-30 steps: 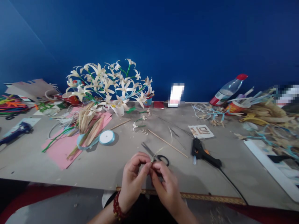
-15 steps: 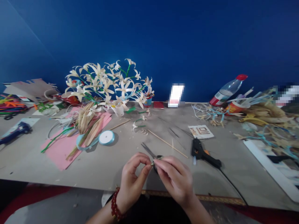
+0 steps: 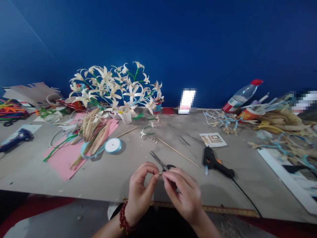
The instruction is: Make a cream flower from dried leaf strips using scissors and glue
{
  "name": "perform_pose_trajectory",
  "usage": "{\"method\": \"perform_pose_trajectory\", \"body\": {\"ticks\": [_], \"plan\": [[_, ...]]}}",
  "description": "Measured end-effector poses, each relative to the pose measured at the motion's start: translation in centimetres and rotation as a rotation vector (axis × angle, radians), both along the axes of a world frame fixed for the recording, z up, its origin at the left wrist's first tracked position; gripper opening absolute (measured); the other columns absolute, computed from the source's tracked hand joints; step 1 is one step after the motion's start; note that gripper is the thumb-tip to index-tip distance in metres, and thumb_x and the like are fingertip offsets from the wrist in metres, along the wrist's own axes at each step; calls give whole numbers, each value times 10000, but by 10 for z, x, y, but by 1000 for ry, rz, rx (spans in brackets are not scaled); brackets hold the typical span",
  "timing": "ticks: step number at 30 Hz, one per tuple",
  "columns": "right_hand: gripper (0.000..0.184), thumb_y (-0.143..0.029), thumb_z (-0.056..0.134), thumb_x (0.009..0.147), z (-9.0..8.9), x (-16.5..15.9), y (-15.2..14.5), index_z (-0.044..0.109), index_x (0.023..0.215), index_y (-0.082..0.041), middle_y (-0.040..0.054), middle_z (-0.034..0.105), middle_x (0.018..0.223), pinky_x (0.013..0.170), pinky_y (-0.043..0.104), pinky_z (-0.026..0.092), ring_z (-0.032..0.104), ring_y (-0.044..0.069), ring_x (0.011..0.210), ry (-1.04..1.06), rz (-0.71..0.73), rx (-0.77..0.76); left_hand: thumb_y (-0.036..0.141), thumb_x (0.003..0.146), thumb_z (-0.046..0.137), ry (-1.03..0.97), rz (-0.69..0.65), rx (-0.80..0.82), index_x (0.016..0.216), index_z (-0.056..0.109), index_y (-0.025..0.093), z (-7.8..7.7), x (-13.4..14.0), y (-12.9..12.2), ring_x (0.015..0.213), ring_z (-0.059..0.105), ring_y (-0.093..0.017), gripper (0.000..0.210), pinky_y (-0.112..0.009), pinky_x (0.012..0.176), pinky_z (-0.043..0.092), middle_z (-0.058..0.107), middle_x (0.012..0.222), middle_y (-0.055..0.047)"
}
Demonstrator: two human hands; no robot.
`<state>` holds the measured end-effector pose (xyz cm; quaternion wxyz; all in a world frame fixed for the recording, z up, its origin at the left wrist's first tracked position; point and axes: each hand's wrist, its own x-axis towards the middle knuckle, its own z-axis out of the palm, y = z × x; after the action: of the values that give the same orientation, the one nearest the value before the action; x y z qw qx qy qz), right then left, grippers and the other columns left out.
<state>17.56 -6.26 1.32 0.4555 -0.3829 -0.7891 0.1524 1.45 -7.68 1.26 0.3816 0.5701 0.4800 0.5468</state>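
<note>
My left hand (image 3: 143, 183) pinches a tiny pale-green piece (image 3: 160, 173) between thumb and forefinger; its exact kind is too small to make out. Right beside it, the thumb and forefinger of my right hand (image 3: 184, 190) are pressed together at the same small piece. Both hands are held low over the table's front part, fingertips almost meeting. Scissors (image 3: 159, 160) with black handles lie on the table just beyond my fingers, blades pointing away to the left. My right hand partly covers their handles.
Cream husk flowers (image 3: 111, 87) stand at the back. A ribbon spool (image 3: 113, 145) and pink paper (image 3: 61, 162) lie to the left. Beyond the scissors is a wooden stick (image 3: 178, 152). A black glue gun (image 3: 215, 162) with trailing cord, a bottle (image 3: 241, 96) and a white tray (image 3: 282, 180) are rightward.
My right hand has shifted slightly left and down, uncovering more of the scissors' handle. The left hand stays nearly in place, both still pinching at the small piece.
</note>
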Motion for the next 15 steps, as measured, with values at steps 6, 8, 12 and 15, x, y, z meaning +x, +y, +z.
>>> {"method": "perform_pose_trajectory", "body": {"ticks": [6, 8, 12, 15], "plan": [[263, -53, 571, 870, 4, -3, -3, 650, 1068, -207, 78, 728, 887, 718, 311, 572, 696, 203, 786, -16, -10, 29, 178, 914, 597, 30, 41, 44, 843, 645, 193, -1, 0, -1, 830, 633, -202, 87, -305, 789, 495, 657, 834, -54], [246, -64, 572, 877, 4, -4, -4, 659, 1054, -211, 79, 726, 879, 712, 310, 568, 694, 202, 781, 7, -18, 13, 186, 911, 603, 23, 51, 45, 836, 645, 194, -2, 0, -1, 829, 633, -202, 87, -304, 788, 496, 658, 832, -53], [159, -100, 580, 906, 3, -6, -3, 672, 967, -214, 66, 695, 835, 671, 290, 551, 663, 180, 744, 150, 21, -133, 231, 914, 611, -25, 22, -10, 818, 649, 186, -2, -1, 1, 821, 627, -199, 112, -300, 787, 489, 659, 826, -53], [84, -167, 615, 912, 1, -6, 2, 673, 869, -210, 41, 656, 781, 598, 255, 516, 631, 159, 701, 317, 83, -317, 277, 911, 629, -120, -58, -110, 801, 651, 176, -3, -2, 3, 823, 627, -193, 151, -289, 780, 491, 656, 831, -52]]}}
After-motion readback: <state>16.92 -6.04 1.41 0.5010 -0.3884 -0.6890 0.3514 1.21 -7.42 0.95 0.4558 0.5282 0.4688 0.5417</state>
